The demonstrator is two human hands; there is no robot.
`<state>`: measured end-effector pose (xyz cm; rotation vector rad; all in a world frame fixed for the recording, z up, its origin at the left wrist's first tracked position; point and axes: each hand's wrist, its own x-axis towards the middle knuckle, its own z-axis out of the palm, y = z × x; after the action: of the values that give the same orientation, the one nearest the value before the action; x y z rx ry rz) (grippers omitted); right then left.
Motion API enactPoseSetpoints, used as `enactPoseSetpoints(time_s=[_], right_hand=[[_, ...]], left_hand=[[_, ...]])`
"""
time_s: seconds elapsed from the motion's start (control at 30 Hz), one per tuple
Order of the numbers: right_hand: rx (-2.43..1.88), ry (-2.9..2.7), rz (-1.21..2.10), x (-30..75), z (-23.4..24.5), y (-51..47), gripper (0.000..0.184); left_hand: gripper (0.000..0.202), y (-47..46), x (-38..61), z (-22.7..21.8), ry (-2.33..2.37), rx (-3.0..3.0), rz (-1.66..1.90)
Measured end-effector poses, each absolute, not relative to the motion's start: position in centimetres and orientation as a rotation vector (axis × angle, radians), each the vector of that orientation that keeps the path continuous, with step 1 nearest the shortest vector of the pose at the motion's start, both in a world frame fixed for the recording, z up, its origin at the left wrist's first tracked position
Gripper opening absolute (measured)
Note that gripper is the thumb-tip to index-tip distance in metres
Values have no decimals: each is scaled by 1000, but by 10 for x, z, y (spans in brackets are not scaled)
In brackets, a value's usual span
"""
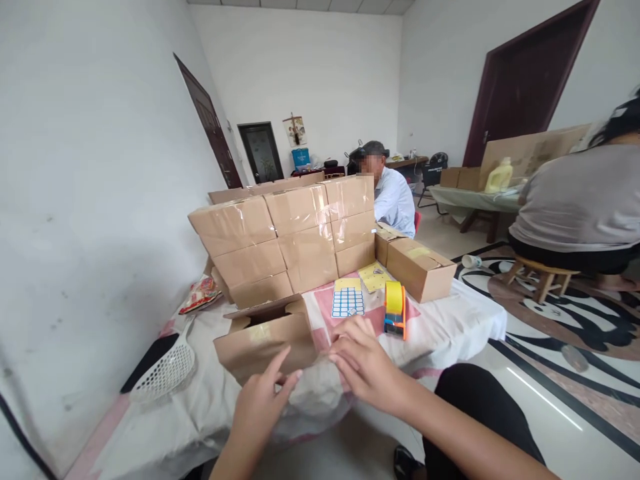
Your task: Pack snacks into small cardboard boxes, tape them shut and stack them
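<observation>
The open cardboard box (pixel 265 343) at the near edge of the worktop (pixel 460 320) is flanked at its front by the empty, loosely spread left hand (pixel 263 400) and right hand (pixel 365 363), seemingly to steady it, a tape dispenser (pixel 395 307) being kept handy just right of it.

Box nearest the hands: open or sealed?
Open. On the box the top flaps stand apart with a dark gap between them; the stacked boxes behind are taped shut. The left hand is at its front.
</observation>
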<state>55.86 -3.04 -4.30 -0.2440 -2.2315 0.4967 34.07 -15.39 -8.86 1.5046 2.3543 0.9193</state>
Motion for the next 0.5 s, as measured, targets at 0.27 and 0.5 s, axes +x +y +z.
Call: enactPoseSetpoints(time_s=[0.27, 0.5], right_hand=[[-245, -2350, 568, 553, -30, -29, 17], [-83, -2419, 779, 504, 0, -39, 17]], left_hand=[[55, -135, 269, -66, 2914, 1752, 1153], [44, -125, 251, -72, 2761, 1733, 1015]])
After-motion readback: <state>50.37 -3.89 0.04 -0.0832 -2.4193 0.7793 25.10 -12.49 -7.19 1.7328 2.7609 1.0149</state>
